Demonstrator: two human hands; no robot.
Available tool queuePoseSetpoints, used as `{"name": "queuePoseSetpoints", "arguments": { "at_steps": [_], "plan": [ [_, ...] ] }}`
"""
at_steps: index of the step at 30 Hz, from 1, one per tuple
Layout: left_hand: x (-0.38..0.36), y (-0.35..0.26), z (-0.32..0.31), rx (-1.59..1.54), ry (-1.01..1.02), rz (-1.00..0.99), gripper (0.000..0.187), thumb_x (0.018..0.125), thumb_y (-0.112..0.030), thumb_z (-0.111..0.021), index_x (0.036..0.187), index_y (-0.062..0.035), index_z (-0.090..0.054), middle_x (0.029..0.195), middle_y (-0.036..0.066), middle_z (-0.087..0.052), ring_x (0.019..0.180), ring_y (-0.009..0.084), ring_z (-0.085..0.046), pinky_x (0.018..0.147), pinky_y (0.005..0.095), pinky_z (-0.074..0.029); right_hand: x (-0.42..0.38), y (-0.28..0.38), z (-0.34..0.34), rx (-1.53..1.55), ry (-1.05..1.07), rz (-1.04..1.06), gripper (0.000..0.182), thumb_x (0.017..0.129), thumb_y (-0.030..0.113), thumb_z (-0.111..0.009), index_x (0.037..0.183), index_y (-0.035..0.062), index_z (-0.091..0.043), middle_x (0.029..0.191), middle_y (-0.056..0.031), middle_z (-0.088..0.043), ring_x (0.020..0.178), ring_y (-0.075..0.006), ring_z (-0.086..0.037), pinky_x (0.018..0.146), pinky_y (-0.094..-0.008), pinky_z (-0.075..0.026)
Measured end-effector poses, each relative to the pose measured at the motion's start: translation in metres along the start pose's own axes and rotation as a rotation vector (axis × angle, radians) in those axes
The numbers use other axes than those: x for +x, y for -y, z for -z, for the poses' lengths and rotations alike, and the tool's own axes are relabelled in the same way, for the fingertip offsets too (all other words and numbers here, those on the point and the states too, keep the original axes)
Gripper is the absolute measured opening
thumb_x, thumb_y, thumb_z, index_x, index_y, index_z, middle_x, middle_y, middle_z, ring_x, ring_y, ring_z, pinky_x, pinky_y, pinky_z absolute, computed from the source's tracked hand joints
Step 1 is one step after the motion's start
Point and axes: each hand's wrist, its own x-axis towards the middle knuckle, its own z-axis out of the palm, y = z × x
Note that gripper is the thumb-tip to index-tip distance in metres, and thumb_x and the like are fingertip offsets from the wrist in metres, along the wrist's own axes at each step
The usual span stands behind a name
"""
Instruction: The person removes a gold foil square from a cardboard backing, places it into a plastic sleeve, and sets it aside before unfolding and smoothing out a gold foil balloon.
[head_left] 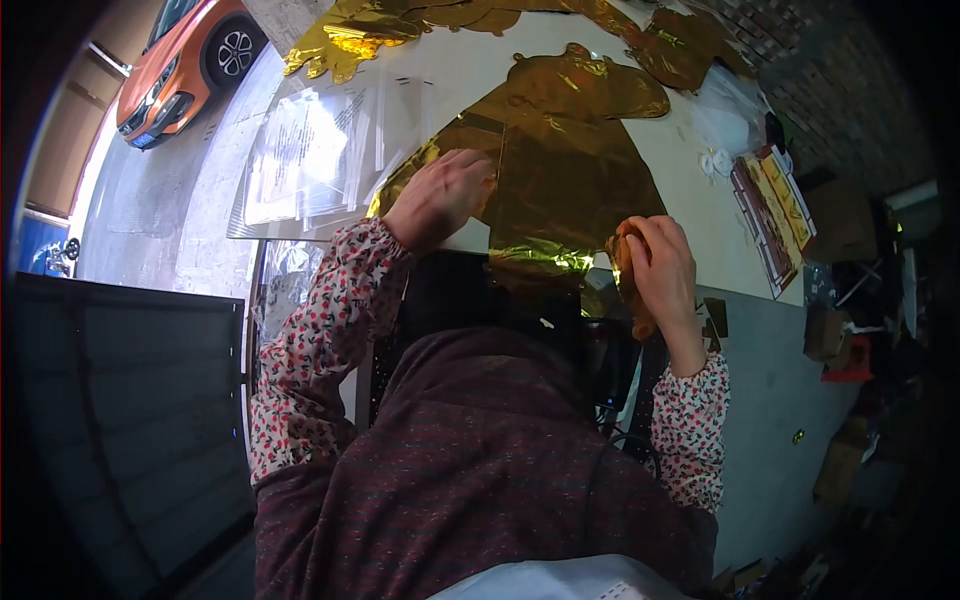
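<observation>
A large flat gold foil balloon (570, 180) lies over the table and hangs past its front edge towards my lap. My right hand (660, 270) is closed on a gathered part of the gold foil at the right front. My left hand (440, 197) has its fingers curled together over the left part of the foil, by a straight-edged, see-through piece; what its fingertips pinch is hidden. Left of that hand, clear plastic bags (300, 150) with printed text lie in a shiny pile.
More gold foil balloons (690, 50) lie along the far side of the white table (465, 60). Printed colourful cards (775, 215) and a clear plastic bag (725, 105) are at the right. An orange car (185, 65) stands at the far left, and a dark panel (130, 400) is nearer.
</observation>
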Motion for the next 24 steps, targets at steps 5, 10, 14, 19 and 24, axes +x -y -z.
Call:
{"name": "queuePoseSetpoints", "arguments": {
  "at_steps": [5, 10, 14, 19, 24],
  "plan": [
    [-0.002, 0.001, -0.003, -0.009, -0.051, -0.078, 0.022, 0.087, -0.003, -0.057, 0.107, 0.0018, -0.063, 0.110, 0.018, -0.061, 0.104, 0.0365, -0.059, 0.090, 0.0415, -0.048, 0.001, 0.002, 0.002, -0.032, 0.046, -0.017, 0.020, 0.089, 0.011, -0.064, 0.108, 0.0067, -0.066, 0.099, -0.0083, -0.058, 0.095, -0.0277, -0.059, 0.080, -0.0402, -0.051],
    [-0.002, -0.003, -0.001, 0.002, -0.031, -0.063, 0.025, 0.087, -0.003, -0.056, 0.111, -0.0002, -0.063, 0.113, 0.018, -0.061, 0.107, 0.0372, -0.059, 0.092, 0.0414, -0.048, 0.004, 0.002, 0.002, -0.040, 0.058, 0.031, 0.021, 0.088, 0.010, -0.064, 0.109, 0.0085, -0.067, 0.100, -0.0074, -0.057, 0.094, -0.0268, -0.059, 0.079, -0.0398, -0.051],
    [-0.004, -0.001, -0.004, 0.000, -0.033, -0.057, 0.026, 0.088, -0.004, -0.056, 0.112, -0.0020, -0.064, 0.115, 0.019, -0.061, 0.109, 0.0375, -0.058, 0.093, 0.0411, -0.049, 0.007, 0.002, 0.003, -0.074, 0.087, 0.071, 0.025, 0.085, 0.007, -0.063, 0.110, 0.0096, -0.068, 0.097, -0.0071, -0.055, 0.093, -0.0262, -0.059, 0.078, -0.0395, -0.052],
    [-0.005, -0.002, -0.006, 0.020, -0.061, -0.063, 0.024, 0.089, -0.005, -0.057, 0.112, -0.0022, -0.064, 0.116, 0.018, -0.061, 0.110, 0.0371, -0.058, 0.093, 0.0412, -0.049, 0.011, 0.004, -0.002, -0.130, 0.110, 0.131, 0.028, 0.083, 0.005, -0.062, 0.110, 0.0104, -0.068, 0.095, -0.0065, -0.055, 0.092, -0.0251, -0.059, 0.076, -0.0389, -0.052],
    [-0.005, 0.000, -0.005, -0.016, -0.049, -0.039, 0.024, 0.089, -0.005, -0.058, 0.111, -0.0020, -0.064, 0.116, 0.017, -0.061, 0.109, 0.0367, -0.058, 0.093, 0.0404, -0.049, 0.016, 0.010, -0.005, -0.143, 0.103, 0.173, 0.027, 0.084, 0.005, -0.062, 0.109, 0.0102, -0.069, 0.095, -0.0066, -0.055, 0.092, -0.0246, -0.059, 0.076, -0.0384, -0.052]
  ]
}}
